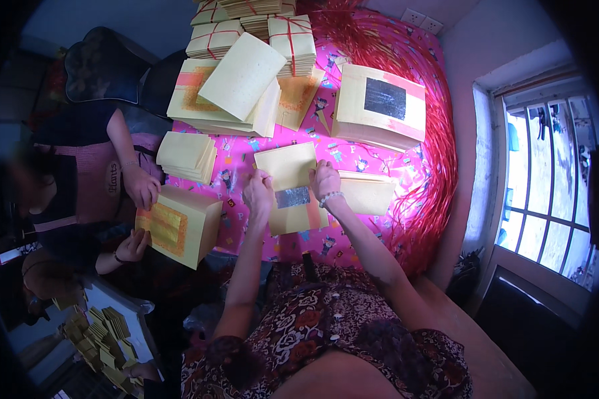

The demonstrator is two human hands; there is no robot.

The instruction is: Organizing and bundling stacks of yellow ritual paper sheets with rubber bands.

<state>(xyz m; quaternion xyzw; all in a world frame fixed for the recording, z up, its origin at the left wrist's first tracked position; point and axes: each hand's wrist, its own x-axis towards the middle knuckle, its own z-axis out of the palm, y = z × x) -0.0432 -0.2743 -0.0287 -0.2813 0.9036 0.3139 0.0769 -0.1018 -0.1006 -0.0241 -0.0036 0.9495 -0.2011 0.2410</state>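
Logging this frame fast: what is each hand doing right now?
Left hand: closed on the left edge of the yellow paper sheet.
Right hand: closed on the same sheet's right edge.

A single head-worn fisheye camera looks steeply down from above the wearer's lap onto a pink patterned tablecloth (353, 143), facing away from the wearer's body toward the far edge of the cloth, where bundled yellow paper stacks (246, 26) sit. The wearer's left hand (258, 193) and right hand (325, 181) enter from the lower edge and lie close to the lens, near the cloth's near edge. The wide lens bends a window (546, 179) along the right rim and takes in another person (93, 179) at the left rim.
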